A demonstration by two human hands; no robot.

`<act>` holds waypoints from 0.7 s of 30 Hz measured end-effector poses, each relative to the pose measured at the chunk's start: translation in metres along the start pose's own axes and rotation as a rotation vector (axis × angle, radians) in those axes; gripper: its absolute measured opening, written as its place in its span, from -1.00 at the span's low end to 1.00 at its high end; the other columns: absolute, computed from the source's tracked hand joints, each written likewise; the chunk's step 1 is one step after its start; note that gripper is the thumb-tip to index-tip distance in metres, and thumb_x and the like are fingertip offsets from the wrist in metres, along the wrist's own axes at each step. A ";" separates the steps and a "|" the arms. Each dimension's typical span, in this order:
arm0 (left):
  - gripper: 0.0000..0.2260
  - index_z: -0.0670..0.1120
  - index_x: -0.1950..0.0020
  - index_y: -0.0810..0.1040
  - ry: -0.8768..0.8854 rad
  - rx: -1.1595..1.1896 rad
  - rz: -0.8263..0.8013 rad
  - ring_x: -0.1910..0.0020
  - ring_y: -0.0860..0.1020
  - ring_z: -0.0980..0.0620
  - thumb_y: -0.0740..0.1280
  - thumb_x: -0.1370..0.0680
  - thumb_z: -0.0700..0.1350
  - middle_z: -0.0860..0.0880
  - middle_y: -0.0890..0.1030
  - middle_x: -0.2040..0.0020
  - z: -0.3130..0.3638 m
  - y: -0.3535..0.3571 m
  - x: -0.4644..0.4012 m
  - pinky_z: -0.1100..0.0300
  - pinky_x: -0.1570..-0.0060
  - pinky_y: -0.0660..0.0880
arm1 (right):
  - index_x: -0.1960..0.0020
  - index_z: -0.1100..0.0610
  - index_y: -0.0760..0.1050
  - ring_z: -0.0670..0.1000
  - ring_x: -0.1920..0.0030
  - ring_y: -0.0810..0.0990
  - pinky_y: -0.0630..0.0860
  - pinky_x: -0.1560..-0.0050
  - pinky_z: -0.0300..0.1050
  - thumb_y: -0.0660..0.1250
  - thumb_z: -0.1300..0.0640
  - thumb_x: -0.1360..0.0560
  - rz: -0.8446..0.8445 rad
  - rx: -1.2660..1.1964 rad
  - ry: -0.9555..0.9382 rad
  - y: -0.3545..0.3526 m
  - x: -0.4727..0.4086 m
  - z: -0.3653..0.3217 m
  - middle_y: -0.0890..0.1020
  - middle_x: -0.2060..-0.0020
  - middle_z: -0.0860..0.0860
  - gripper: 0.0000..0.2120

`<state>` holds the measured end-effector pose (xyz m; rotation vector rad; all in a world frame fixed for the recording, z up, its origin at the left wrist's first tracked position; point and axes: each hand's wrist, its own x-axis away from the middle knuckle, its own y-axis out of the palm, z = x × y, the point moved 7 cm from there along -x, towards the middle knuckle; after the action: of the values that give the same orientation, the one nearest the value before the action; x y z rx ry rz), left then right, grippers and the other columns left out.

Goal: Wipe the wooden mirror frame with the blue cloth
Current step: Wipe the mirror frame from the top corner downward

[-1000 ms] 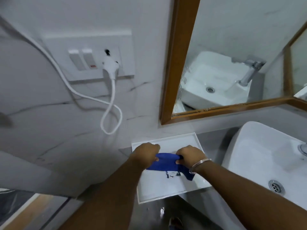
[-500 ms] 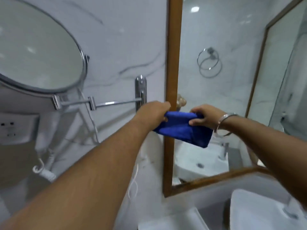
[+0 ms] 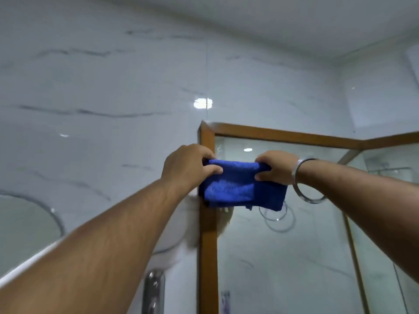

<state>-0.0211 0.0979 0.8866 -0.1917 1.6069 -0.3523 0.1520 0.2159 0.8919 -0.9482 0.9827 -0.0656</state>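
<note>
Both hands up near the top-left corner of the wooden mirror frame (image 3: 207, 223). The frame's top rail runs right from that corner; its left rail drops straight down and out of the bottom of the view. Left of the frame: open marble-look wall tile (image 3: 102, 98), clear up to the ceiling line. Lower left: a round mirror (image 3: 27, 225) with a chrome rim, partly cut off by the left forearm. A chrome wall bracket (image 3: 154, 291) sits below the left forearm, just left of the frame's left rail.

No brand, label or readable text anywhere in view.

Blue cloth (image 3: 240, 186) is folded into a thick pad and stretched between the two hands. Left hand (image 3: 188, 166) closed on its left end, fingers over the top edge and thumb on the front. Right hand (image 3: 276, 166) closed on its right end in the same way. A metal bangle (image 3: 303, 177) hangs on the right wrist.

The cloth's left end overlaps the frame's left rail, a little below the corner; the rest hangs across the mirror glass (image 3: 283, 257). Whether the cloth touches wood or glass cannot be told from this angle. The glass reflects a ring-shaped towel holder (image 3: 277, 216) partly behind the cloth's lower right corner.
</note>
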 end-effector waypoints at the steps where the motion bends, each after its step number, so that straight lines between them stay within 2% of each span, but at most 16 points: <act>1: -0.81 0.15 0.05 0.69 0.038 -0.075 0.054 0.14 0.57 0.11 0.40 -0.47 0.20 0.17 0.67 0.16 0.006 -0.005 -0.017 0.12 0.08 0.46 | 0.21 -0.01 0.42 0.07 0.13 0.52 0.43 0.14 -0.06 0.30 -0.06 -0.47 0.059 0.030 0.007 -0.013 -0.012 0.008 0.59 0.14 0.00 -0.84; 4: -0.80 0.20 -0.06 0.67 0.106 -0.311 0.140 -0.19 0.48 -0.01 0.36 -0.50 0.19 0.10 0.59 -0.13 0.017 -0.012 -0.059 0.01 -0.19 0.27 | 0.07 -0.06 0.42 0.11 0.04 0.52 0.37 0.07 -0.05 0.28 -0.06 -0.46 0.319 0.112 0.120 -0.052 -0.039 0.025 0.60 0.04 -0.01 -0.89; 6: -0.78 0.18 -0.10 0.66 0.072 -0.329 0.143 -0.37 0.34 -0.02 0.37 -0.51 0.17 0.05 0.47 -0.34 0.013 -0.009 -0.078 -0.04 -0.37 0.15 | -0.12 -0.09 0.41 0.15 -0.08 0.51 0.36 -0.05 0.03 0.30 0.00 -0.44 0.484 0.127 0.158 -0.060 -0.049 0.028 0.58 -0.07 0.01 -0.74; 8: -0.77 0.15 -0.12 0.65 0.068 -0.346 0.154 -0.45 0.26 -0.01 0.36 -0.52 0.16 0.03 0.40 -0.43 0.008 -0.003 -0.090 -0.06 -0.46 0.07 | -0.35 -0.09 0.28 0.18 -0.20 0.48 0.37 -0.17 0.09 0.30 0.09 -0.41 0.607 0.139 0.029 -0.051 -0.054 0.013 0.50 -0.23 0.05 -0.48; 10: -0.74 0.11 -0.16 0.62 0.080 -0.343 0.165 -0.48 0.24 -0.02 0.34 -0.54 0.16 0.01 0.39 -0.46 0.002 0.002 -0.092 -0.11 -0.50 0.05 | -0.46 -0.05 0.16 0.17 -0.32 0.42 0.37 -0.30 0.11 0.23 0.13 -0.46 0.680 0.206 -0.240 -0.032 -0.051 -0.014 0.41 -0.37 0.07 -0.40; 12: -0.69 0.07 -0.24 0.54 0.097 -0.300 0.196 -0.52 0.21 -0.05 0.32 -0.56 0.14 -0.01 0.37 -0.49 -0.002 0.002 -0.088 -0.13 -0.52 0.05 | -0.51 0.00 0.12 0.16 -0.42 0.34 0.26 -0.44 0.06 0.20 0.14 -0.48 0.665 0.310 -0.452 -0.009 -0.046 -0.032 0.31 -0.47 0.10 -0.39; 13: -0.63 0.05 -0.33 0.49 0.102 -0.288 0.210 -0.54 0.18 -0.07 0.31 -0.56 0.14 -0.01 0.34 -0.52 -0.005 0.003 -0.083 -0.13 -0.53 0.04 | -0.51 0.01 0.12 0.18 -0.46 0.28 0.16 -0.45 0.02 0.24 0.16 -0.47 0.643 0.335 -0.496 0.001 -0.045 -0.034 0.25 -0.50 0.12 -0.35; 15: -0.50 0.03 -0.49 0.33 0.087 -0.282 0.211 -0.57 0.13 -0.11 0.28 -0.58 0.15 -0.03 0.25 -0.57 -0.014 0.005 -0.073 -0.12 -0.53 0.02 | -0.52 0.02 0.12 0.14 -0.51 0.13 0.07 -0.44 -0.01 0.35 0.23 -0.44 0.577 0.294 -0.512 0.014 -0.049 -0.031 0.10 -0.54 0.07 -0.27; 17: -0.44 0.01 -0.58 0.19 0.049 -0.314 0.190 -0.59 0.08 -0.11 0.19 -0.61 0.15 -0.04 0.17 -0.61 -0.030 0.009 -0.060 -0.11 -0.54 0.00 | -0.53 -0.01 0.06 0.00 -0.52 -0.05 0.05 -0.52 -0.02 0.34 0.26 -0.44 0.495 0.147 -0.483 0.022 -0.055 -0.024 -0.04 -0.52 -0.05 -0.24; 19: -0.41 -0.01 -0.62 0.08 0.008 -0.399 0.168 -0.60 0.04 -0.10 0.04 -0.63 0.19 -0.05 0.12 -0.63 -0.047 0.016 -0.046 -0.12 -0.55 -0.04 | -0.53 -0.03 0.03 -0.07 -0.52 -0.12 -0.01 -0.55 -0.08 0.23 0.15 -0.47 0.481 0.005 -0.462 0.025 -0.056 -0.018 -0.05 -0.52 -0.10 -0.31; 21: -0.35 -0.04 -0.62 0.07 0.011 -0.502 0.173 -0.60 0.06 -0.10 -0.12 -0.59 0.23 -0.07 0.13 -0.62 -0.057 0.020 -0.036 -0.13 -0.55 -0.04 | -0.55 -0.05 -0.05 -0.10 -0.54 -0.11 -0.11 -0.54 -0.19 0.11 -0.13 -0.51 0.534 -0.019 -0.446 0.026 -0.055 -0.020 -0.03 -0.54 -0.11 -0.33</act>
<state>-0.0734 0.1352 0.9159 -0.4288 1.6856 0.1906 0.0962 0.2431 0.9066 -0.6510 0.7890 0.5815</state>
